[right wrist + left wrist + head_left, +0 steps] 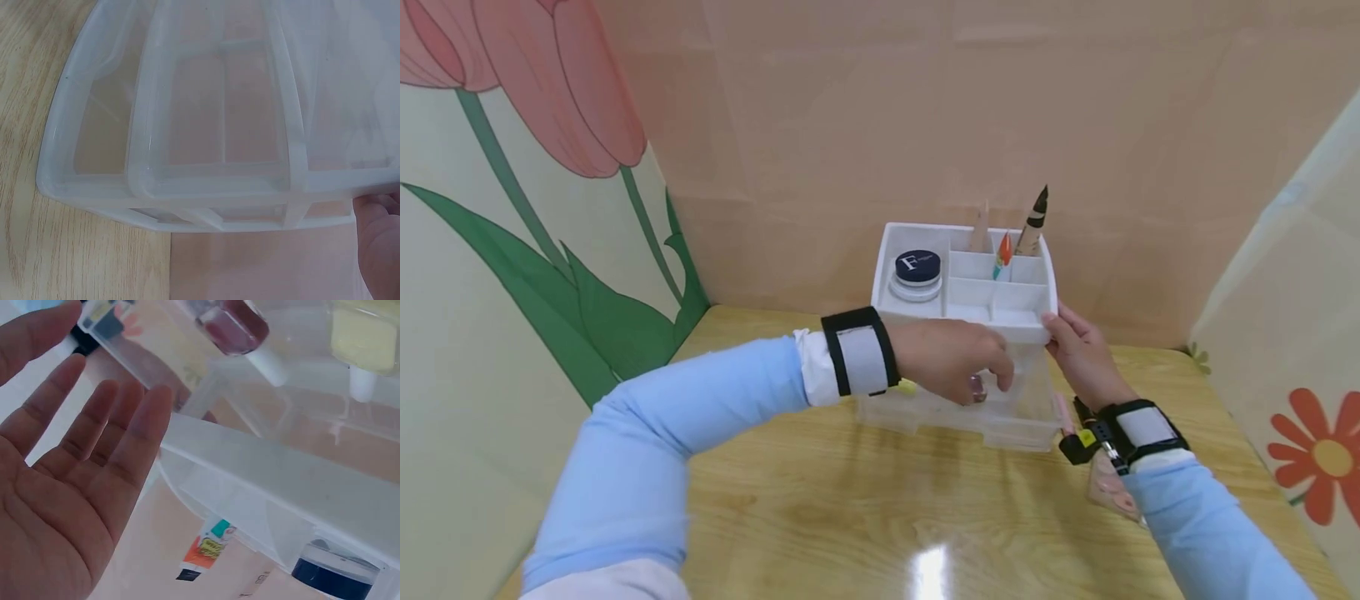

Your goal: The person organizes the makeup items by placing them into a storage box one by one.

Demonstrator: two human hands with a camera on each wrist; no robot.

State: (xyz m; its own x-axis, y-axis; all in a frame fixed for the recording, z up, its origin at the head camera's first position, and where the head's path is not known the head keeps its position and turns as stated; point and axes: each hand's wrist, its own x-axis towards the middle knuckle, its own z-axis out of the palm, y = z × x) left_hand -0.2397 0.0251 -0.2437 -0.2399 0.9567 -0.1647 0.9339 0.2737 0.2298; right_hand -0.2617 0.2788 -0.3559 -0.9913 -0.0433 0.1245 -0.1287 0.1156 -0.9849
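A white plastic organizer [1022, 335] with clear drawers stands on the table. Its lower drawer [1030, 437] juts out at the front. My left hand [951, 354] hovers over that drawer, fingers spread and slightly bent, holding nothing in the left wrist view. Close to its fingertips, in the same view, are a dark red nail polish bottle [234, 328] and a yellow nail polish bottle [364, 340], both with white caps. My right hand [1086, 358] grips the organizer's top right front corner, thumb in front.
On the organizer's top tray sit a dark-lidded round jar [917, 267], a small colourful tube [1003, 254] and a dark-tipped pointed item [1036, 218]. A pink item [1108, 487] lies beneath my right wrist. A peach-coloured wall [820, 150] rises close behind.
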